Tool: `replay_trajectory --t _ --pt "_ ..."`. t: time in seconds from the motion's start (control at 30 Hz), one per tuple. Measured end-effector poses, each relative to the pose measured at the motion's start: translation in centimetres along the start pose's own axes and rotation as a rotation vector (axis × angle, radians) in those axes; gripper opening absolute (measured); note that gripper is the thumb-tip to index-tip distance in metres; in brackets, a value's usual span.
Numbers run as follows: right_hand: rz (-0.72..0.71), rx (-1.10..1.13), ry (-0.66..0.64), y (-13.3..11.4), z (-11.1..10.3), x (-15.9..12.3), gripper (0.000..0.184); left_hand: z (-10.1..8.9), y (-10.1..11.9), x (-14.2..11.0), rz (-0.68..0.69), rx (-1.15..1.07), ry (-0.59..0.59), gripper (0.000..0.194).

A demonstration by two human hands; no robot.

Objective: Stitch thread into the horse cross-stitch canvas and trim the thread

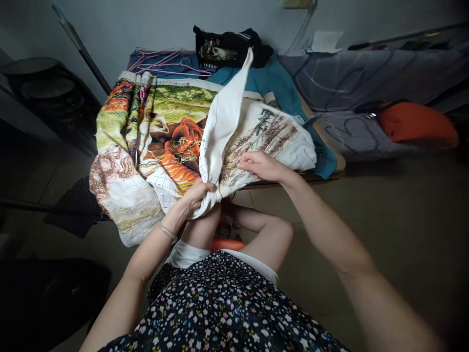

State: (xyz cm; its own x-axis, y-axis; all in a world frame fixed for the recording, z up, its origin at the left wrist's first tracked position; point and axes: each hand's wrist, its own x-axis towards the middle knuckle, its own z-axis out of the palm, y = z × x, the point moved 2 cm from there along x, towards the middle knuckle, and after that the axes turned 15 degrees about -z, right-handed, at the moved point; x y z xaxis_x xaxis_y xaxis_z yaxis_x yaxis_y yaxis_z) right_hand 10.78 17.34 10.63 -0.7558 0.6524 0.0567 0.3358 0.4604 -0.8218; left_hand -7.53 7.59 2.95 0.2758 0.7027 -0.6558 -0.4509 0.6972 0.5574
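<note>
A large cross-stitch cloth [179,95] spreads over the low table and hangs over its front edge. Its stitched picture shows green, orange and brown areas, with white gridded fabric bare in places. My left hand [197,196] is closed round a folded edge of this cloth near my knees; a white flap stands up from the fold. To the right, my right hand [259,166] is pinched shut just over the brown-and-white part of the cloth. Whatever its fingers hold, if anything, is too small to see. Loose yellowish thread [188,149] lies on the orange stitching.
Pink hangers [161,62] and a black bag [230,49] lie at the back of the table, by the wall. Teal fabric [289,80] covers part of the tabletop. An orange bag [417,124] rests on a grey covered seat at right. Stacked dark stools [47,93] stand at left.
</note>
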Motion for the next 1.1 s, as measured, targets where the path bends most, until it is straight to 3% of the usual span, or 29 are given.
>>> replay_trajectory --t 0.1,0.2,0.33,0.53,0.63,1.1 --pt "0.056 0.200 0.125 0.1 1.2 -4.5 0.045 -0.2 -0.3 -0.1 0.085 0.081 0.051 0.018" --pt "0.059 0.278 0.203 0.4 3.5 -6.2 0.044 -0.3 -0.4 -0.6 0.140 0.073 0.107 0.020" --pt "0.003 0.287 0.251 0.4 6.4 -5.9 0.030 -0.4 -0.4 -1.0 0.061 0.039 0.088 0.022" --pt "-0.101 -0.072 0.378 -0.1 8.6 -5.9 0.016 -0.9 -0.1 -0.8 -0.004 -0.023 -0.015 0.020" --pt "-0.087 -0.158 0.376 -0.1 9.2 -6.1 0.015 -0.9 -0.1 -0.7 -0.006 -0.041 -0.030 0.019" --pt "-0.034 -0.171 0.400 -0.3 10.0 -5.3 0.015 -0.6 0.0 -0.9 -0.025 -0.068 -0.019 0.019"
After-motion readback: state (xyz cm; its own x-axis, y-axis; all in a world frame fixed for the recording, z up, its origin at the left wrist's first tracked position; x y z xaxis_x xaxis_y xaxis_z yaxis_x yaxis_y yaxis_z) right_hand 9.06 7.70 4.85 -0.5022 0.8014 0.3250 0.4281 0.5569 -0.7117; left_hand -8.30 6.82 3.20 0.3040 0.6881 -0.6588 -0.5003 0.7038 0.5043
